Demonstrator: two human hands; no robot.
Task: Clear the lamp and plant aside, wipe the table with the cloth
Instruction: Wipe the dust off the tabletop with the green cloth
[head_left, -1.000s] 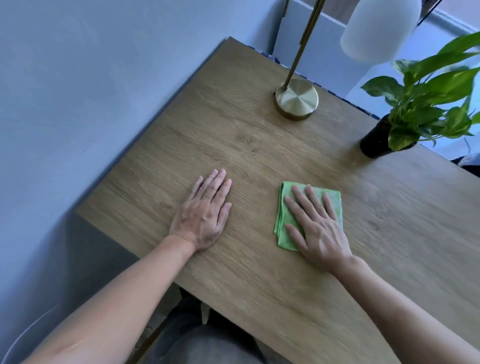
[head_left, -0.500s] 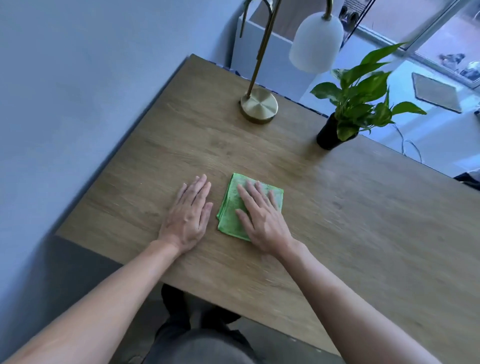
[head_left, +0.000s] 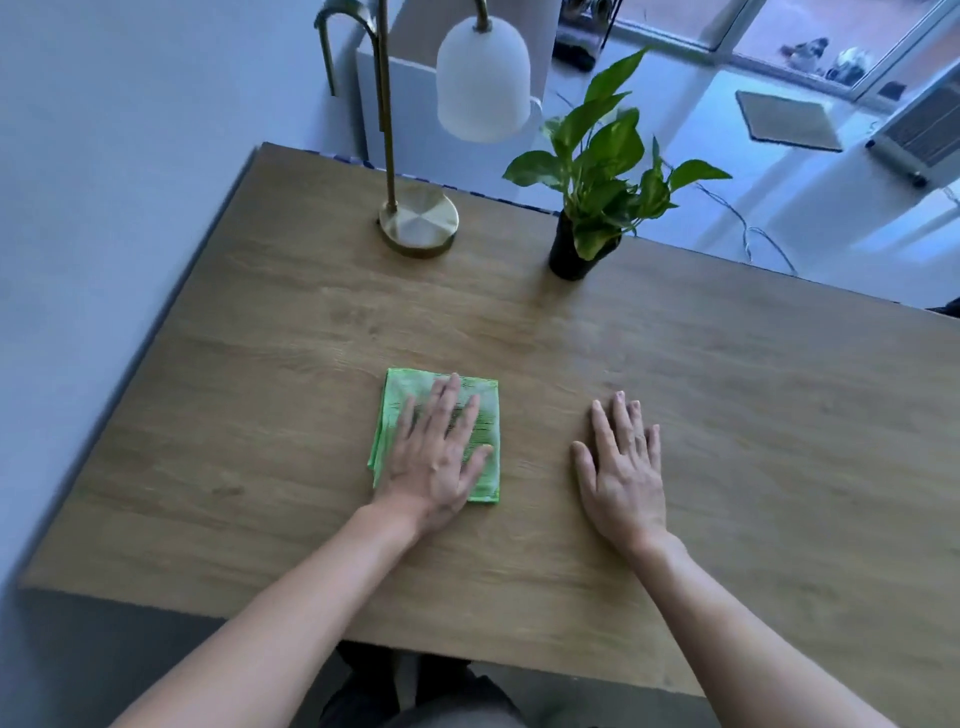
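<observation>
The green cloth (head_left: 440, 434) is folded into a neat pad and lying flat under the left hand (head_left: 435, 457), whose fingers are spread straight and pressing down on it, nothing curled round it. The right hand (head_left: 623, 467) is flat on the bare worktop (head_left: 753, 415) just off to the right, also fingers straight and holding nothing. The hands are apart, with a strip of wood between them.

Handling-wise the cloth looks soft, light and floppy (microfibre, I'd guess), so a flat palm on top should drag it fine; pinching an edge would probably just unfold it.

The lamp (head_left: 418, 221) and the plant (head_left: 597, 197) stand well ahead of both hands near the far edge. The lamp's brass base looks heavy and the white shade hangs off to one side, so I'd grab the stem low. The plant looks light and tippy, so take the black pot, not the leaves.
</observation>
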